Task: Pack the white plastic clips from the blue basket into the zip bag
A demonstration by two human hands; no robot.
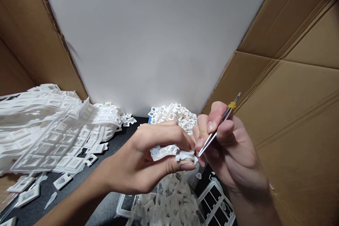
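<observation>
My left hand [153, 152] is closed, pinching a small white piece [185, 156] with a crumpled translucent strip [161, 152] trailing back into the palm. In my right hand [233, 148] is a pair of metal tweezers [213, 137] with a yellow band wound near its back end. The tweezer tips point down and left, right at the edge of the white piece; whether they grip it I cannot tell. Some right-hand fingers are close against the left fingertips. Below the hands lies a heap of clear plastic scraps [166, 197].
Sheets of white square frames [60, 130] pile up at left, with loose frames [63, 181] on the dark surface. Behind the hands is a heap of small white pieces [172, 114]. A clear compartment tray [217, 201] sits lower right. Cardboard walls [299, 120] flank both sides.
</observation>
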